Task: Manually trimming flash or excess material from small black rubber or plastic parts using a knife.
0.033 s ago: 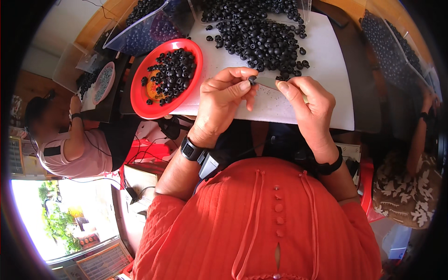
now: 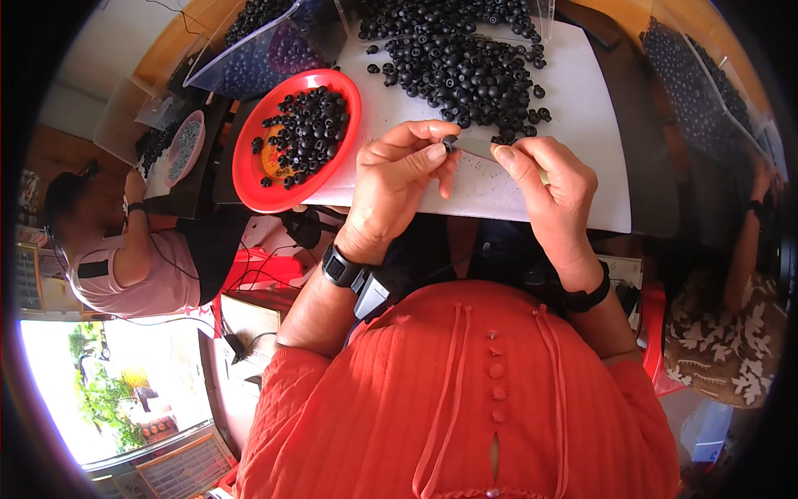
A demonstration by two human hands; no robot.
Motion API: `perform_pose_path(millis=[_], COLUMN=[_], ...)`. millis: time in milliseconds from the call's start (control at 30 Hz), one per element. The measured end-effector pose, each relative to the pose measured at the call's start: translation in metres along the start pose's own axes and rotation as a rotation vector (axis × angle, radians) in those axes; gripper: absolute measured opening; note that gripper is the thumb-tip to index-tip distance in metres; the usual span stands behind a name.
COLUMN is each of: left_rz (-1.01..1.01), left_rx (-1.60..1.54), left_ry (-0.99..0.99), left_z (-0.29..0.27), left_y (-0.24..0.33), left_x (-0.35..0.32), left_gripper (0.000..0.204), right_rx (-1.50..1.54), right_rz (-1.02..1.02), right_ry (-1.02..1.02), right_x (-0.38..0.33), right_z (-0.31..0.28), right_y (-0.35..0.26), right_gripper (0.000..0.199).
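Note:
Between the thumb and fingertips of my left hand (image 2: 407, 162) is a small round black part (image 2: 450, 142), one of many that look like knobs with a hole in the middle. My right hand (image 2: 553, 179) is closed round a slim, thin tool (image 2: 478, 155), perhaps a blade. Its narrow end reaches toward the held part; a pale bit of it shows in my palm. Just beyond both hands, a heap of the same black parts (image 2: 465, 75) spreads over a white board (image 2: 586, 108). Left of my left hand stands a red plastic bowl (image 2: 353, 104) partly filled with them.
Clear plastic bins (image 2: 241, 62) of black parts stand behind the bowl, with another bin (image 2: 694, 79) at the far right. A person (image 2: 137, 258) works at the left beside a pale bowl (image 2: 184, 145); another person's arm (image 2: 748, 224) shows at the right.

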State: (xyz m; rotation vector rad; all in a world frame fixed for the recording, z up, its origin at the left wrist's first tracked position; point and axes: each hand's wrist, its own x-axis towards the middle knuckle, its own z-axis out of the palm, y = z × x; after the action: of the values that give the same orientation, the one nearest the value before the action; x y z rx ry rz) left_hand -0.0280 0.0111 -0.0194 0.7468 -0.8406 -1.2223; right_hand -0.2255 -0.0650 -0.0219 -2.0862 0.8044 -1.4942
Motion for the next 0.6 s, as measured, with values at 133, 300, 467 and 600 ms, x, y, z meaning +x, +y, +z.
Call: perform_pose_path(millis=[133,300,467,600], left_rz=[-0.013,-0.035,-0.054,-0.077], left_rx=[-0.023,-0.061,-0.073,-0.059], left_ry=[0.004,-0.054,-0.026,-0.036], left_z=[0.0005,-0.0041,-0.0008,-0.0040], left_y=[0.0009,0.0005,0.0031,0.0039], left_x=[0.0008,0.0018,0.0006,0.0022], left_gripper=[0.024,0.025,0.027,0.028], right_rx=[-0.029,0.007,-0.057,-0.055], right_rz=[-0.032,-0.025,-0.058,-0.071], right_ry=[-0.012,0.013,-0.004,-0.004], right_x=[0.0014,-0.0003,0.0009,0.0022], right_z=[-0.0008,0.0011,0.0000,0.0009], right_y=[-0.0012,0.0003,-0.0010,-0.0020], right_gripper=[0.022,0.022,0.021,0.022])
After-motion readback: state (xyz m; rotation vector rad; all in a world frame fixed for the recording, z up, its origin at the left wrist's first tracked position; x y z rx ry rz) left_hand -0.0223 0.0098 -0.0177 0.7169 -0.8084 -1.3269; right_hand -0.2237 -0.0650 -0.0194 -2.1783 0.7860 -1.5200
